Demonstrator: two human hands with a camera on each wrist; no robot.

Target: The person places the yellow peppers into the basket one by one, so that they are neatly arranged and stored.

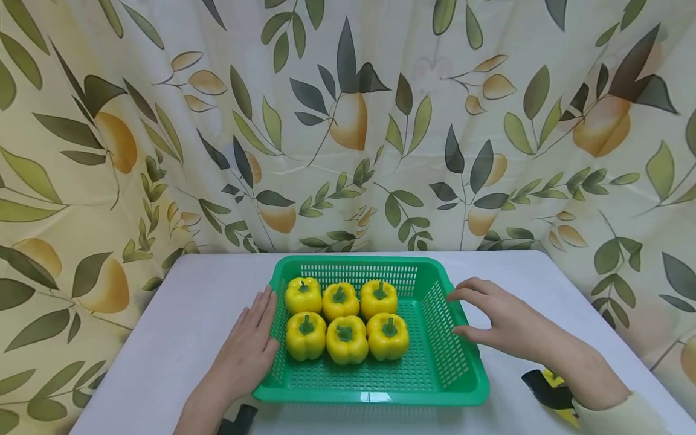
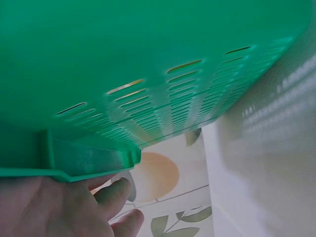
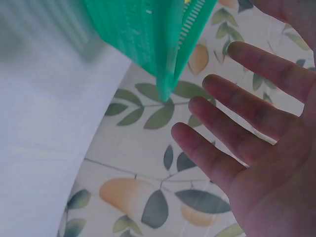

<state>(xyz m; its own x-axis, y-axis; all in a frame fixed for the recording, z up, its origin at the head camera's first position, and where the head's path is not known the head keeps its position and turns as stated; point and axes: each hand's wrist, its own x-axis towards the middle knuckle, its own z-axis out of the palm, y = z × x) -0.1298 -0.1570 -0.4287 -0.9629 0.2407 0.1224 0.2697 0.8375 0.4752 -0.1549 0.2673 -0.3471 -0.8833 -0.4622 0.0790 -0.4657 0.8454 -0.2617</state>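
Note:
A green plastic basket (image 1: 375,397) with slotted walls stands on the white table. Several yellow bell peppers (image 1: 347,340) with green stems sit in two rows toward its left side, stems up. My left hand (image 1: 250,347) lies along the basket's left rim with its fingers straight; the left wrist view shows this hand (image 2: 64,210) against the underside of the rim. Beside the right rim is my right hand (image 1: 508,317), its fingers spread and loosely bent. In the right wrist view that hand (image 3: 266,128) holds nothing, and a gap separates its fingers from the basket (image 3: 168,64).
Behind the table (image 1: 206,290) hangs a curtain (image 1: 348,199) printed with leaves and fruit. A black strap (image 1: 546,389) with something yellow shows at my right wrist, and a black piece (image 1: 237,420) at my left.

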